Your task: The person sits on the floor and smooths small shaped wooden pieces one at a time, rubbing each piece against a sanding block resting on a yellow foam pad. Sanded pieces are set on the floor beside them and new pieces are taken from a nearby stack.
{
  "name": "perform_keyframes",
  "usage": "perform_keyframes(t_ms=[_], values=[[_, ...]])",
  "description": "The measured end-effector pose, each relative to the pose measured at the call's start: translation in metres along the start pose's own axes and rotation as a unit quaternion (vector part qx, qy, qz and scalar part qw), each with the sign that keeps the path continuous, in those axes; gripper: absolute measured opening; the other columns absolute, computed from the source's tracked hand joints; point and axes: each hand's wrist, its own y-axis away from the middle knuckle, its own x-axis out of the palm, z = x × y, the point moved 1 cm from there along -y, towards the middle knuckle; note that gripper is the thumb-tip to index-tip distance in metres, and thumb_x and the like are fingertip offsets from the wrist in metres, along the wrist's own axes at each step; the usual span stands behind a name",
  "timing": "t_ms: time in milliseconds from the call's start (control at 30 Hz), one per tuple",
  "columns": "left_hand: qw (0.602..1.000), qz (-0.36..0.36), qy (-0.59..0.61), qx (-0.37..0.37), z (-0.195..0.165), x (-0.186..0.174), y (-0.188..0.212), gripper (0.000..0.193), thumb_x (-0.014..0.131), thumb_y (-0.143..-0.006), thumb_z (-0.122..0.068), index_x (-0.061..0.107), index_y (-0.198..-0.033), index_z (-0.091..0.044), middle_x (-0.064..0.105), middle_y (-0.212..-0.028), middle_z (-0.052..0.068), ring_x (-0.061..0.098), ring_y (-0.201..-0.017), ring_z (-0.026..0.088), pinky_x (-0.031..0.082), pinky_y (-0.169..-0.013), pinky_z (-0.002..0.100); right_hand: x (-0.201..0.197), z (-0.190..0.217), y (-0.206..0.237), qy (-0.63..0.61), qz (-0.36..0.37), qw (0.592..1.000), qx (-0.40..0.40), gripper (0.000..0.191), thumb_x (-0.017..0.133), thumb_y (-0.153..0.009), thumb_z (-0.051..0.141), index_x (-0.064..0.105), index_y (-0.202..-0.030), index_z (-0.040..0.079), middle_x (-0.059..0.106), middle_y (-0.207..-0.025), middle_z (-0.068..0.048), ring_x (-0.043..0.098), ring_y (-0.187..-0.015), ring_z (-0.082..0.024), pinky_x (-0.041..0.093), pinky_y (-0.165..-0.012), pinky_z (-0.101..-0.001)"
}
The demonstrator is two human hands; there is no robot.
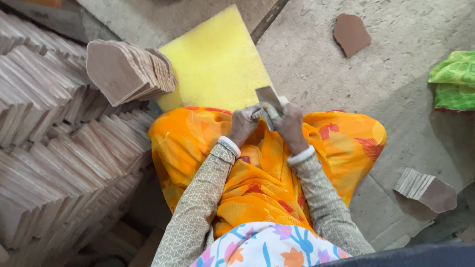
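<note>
Both my hands meet over my lap, above bright orange cloth. My left hand and my right hand are closed on a small flat grey-brown tile piece held upright between them. A short pale tool or strip shows by my right fingers; I cannot tell what it is. Just beyond my hands lies a yellow foam pad on the floor.
Rows of thin pinkish-brown tiles are stacked on edge along the left, with a leaning batch on top. A single arched tile lies far right on the concrete floor, a small stack at near right, green cloth at the right edge.
</note>
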Motion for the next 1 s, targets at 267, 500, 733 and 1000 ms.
perform_keyframes(t_ms=[267, 500, 733, 1000], values=[[0.998, 0.014, -0.063, -0.003, 0.004, 0.007, -0.004, 0.015, 0.069, -0.093, -0.012, 0.075, -0.107, -0.011, 0.071, -0.083, 0.018, 0.07, -0.075, 0.038, 0.056, -0.063, 0.046, 0.017, 0.003, -0.024, 0.05, 0.006, 0.998, -0.027, 0.029, 0.078, -0.098, 0.034, 0.07, -0.095, 0.006, 0.067, -0.071, -0.018, 0.066, -0.063, -0.037, 0.05, -0.055, -0.0449], [0.999, 0.004, 0.003, -0.032, -0.006, -0.005, -0.009, 0.027, 0.064, -0.091, -0.006, 0.076, -0.114, -0.015, 0.076, -0.102, 0.015, 0.075, -0.087, 0.032, 0.062, -0.073, 0.039, -0.013, 0.01, 0.04, 0.131, 0.003, 0.99, -0.06, 0.016, 0.079, -0.092, 0.023, 0.079, -0.103, 0.011, 0.064, -0.06, -0.012, 0.064, -0.051, -0.027, 0.047, -0.048, -0.0415], [0.998, 0.046, -0.005, -0.034, -0.017, -0.009, -0.011, 0.032, 0.065, -0.09, -0.005, 0.075, -0.119, -0.013, 0.075, -0.106, 0.017, 0.074, -0.091, 0.033, 0.061, -0.079, 0.04, -0.01, -0.021, 0.013, -0.158, 0.006, 0.974, 0.161, 0.027, 0.075, -0.096, 0.03, 0.07, -0.096, 0.003, 0.071, -0.073, -0.013, 0.067, -0.062, -0.024, 0.053, -0.056, -0.0358], [1.0, 0.015, -0.011, -0.003, -0.01, -0.003, -0.003, 0.042, 0.06, -0.083, 0.002, 0.074, -0.119, -0.013, 0.075, -0.104, 0.016, 0.075, -0.091, 0.034, 0.061, -0.079, 0.041, 0.011, 0.002, -0.017, 0.085, -0.04, 0.993, -0.076, 0.031, 0.082, -0.096, 0.034, 0.07, -0.084, 0.008, 0.065, -0.067, -0.018, 0.063, -0.055, -0.035, 0.046, -0.051, -0.0445]])
